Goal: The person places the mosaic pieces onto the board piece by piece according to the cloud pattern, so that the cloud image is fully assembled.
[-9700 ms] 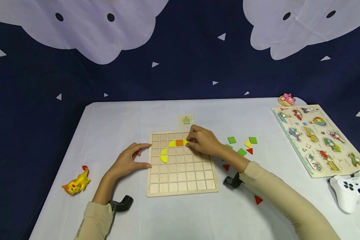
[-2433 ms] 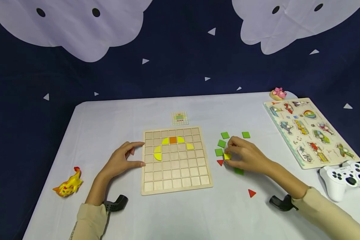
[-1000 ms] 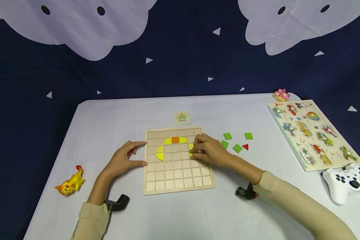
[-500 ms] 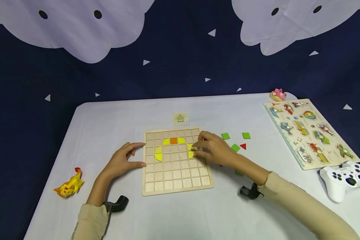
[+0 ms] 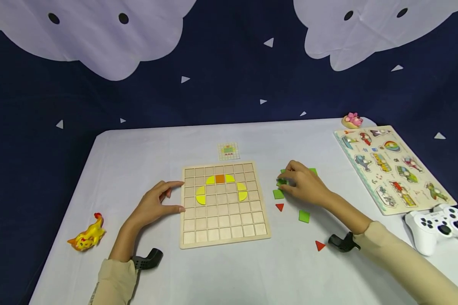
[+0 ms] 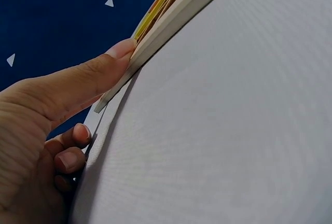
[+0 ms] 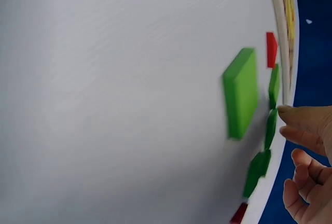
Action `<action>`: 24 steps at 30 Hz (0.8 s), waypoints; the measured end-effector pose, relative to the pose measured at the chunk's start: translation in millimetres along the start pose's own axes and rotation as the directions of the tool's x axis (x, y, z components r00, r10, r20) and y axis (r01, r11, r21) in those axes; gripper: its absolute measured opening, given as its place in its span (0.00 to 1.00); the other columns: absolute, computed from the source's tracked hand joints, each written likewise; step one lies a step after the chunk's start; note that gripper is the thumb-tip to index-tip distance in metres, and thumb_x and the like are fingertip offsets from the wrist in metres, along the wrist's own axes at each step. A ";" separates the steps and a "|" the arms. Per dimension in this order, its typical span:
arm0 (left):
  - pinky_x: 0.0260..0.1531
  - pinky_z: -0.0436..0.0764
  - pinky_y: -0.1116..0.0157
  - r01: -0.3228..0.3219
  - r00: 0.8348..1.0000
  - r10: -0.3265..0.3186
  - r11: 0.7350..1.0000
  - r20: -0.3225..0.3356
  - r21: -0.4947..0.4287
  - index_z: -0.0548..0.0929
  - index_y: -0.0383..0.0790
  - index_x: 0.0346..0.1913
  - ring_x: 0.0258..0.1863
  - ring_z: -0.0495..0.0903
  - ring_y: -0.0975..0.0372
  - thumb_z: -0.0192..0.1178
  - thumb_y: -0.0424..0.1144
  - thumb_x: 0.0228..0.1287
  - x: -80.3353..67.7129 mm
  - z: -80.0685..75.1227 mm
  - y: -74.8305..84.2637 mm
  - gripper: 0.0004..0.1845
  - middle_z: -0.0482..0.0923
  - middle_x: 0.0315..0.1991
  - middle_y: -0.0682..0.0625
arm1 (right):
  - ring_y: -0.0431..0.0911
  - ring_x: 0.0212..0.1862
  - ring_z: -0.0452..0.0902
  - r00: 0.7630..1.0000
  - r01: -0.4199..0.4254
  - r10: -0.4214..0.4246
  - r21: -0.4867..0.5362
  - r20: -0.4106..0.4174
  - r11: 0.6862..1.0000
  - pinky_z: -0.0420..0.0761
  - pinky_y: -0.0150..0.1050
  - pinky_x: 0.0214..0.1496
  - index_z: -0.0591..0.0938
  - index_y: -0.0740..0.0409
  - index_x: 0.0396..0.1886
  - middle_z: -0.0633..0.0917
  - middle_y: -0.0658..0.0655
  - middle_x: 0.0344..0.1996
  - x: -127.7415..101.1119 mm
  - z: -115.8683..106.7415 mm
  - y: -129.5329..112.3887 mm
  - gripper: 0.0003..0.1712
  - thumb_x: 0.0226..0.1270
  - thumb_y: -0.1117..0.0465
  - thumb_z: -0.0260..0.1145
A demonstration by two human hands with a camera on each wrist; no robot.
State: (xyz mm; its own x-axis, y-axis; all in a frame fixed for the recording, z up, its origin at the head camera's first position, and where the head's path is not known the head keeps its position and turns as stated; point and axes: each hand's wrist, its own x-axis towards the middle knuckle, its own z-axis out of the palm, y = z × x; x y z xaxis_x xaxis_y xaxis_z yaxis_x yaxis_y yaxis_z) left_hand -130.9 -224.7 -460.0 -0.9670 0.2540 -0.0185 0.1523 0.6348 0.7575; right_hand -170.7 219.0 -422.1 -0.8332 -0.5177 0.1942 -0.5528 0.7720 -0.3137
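No readable writing, right hand [image 5: 307, 186] touching green tile [image 5: 282, 182].

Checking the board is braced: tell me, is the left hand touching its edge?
Touching. In the left wrist view the thumb of the left hand presses against the side of the wooden board.
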 end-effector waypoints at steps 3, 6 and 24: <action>0.36 0.64 0.65 -0.007 1.000 0.007 1.000 -0.001 -0.003 0.78 0.46 0.64 0.35 0.63 0.59 0.80 0.45 0.45 0.2 -0.7 -0.3 0.39 0.65 0.34 0.50 | 0.42 0.34 0.66 1.000 -0.013 0.013 -0.020 -0.008 1.000 0.70 0.37 0.34 0.89 0.64 0.40 0.74 0.53 0.33 -3.2 1.1 5.5 0.15 0.53 0.62 0.79; 0.36 0.64 0.65 -0.003 1.000 0.003 1.000 -0.002 0.000 0.78 0.47 0.64 0.35 0.63 0.59 0.80 0.45 0.45 0.2 -1.2 0.1 0.39 0.65 0.34 0.50 | 0.42 0.34 0.67 1.000 -0.023 0.023 -0.028 -0.009 0.999 0.71 0.38 0.34 0.89 0.64 0.38 0.75 0.53 0.32 -4.2 0.8 8.1 0.15 0.53 0.61 0.79; 0.36 0.63 0.64 0.002 1.000 -0.002 1.000 -0.002 0.005 0.78 0.46 0.64 0.35 0.63 0.59 0.80 0.47 0.44 -0.9 0.5 -1.0 0.39 0.65 0.34 0.50 | 0.42 0.37 0.70 0.997 0.076 -0.076 0.045 0.004 0.996 0.76 0.39 0.37 0.88 0.61 0.33 0.76 0.52 0.34 29.1 9.4 -19.9 0.14 0.50 0.58 0.79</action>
State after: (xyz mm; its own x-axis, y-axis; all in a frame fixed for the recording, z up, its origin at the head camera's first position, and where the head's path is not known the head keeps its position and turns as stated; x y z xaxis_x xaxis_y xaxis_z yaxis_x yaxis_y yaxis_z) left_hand -130.1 -225.3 -461.1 -0.9678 0.2510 -0.0190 0.1510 0.6393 0.7540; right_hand -183.9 185.1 -418.9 -0.7886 -0.5766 0.2138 -0.6134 0.7132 -0.3392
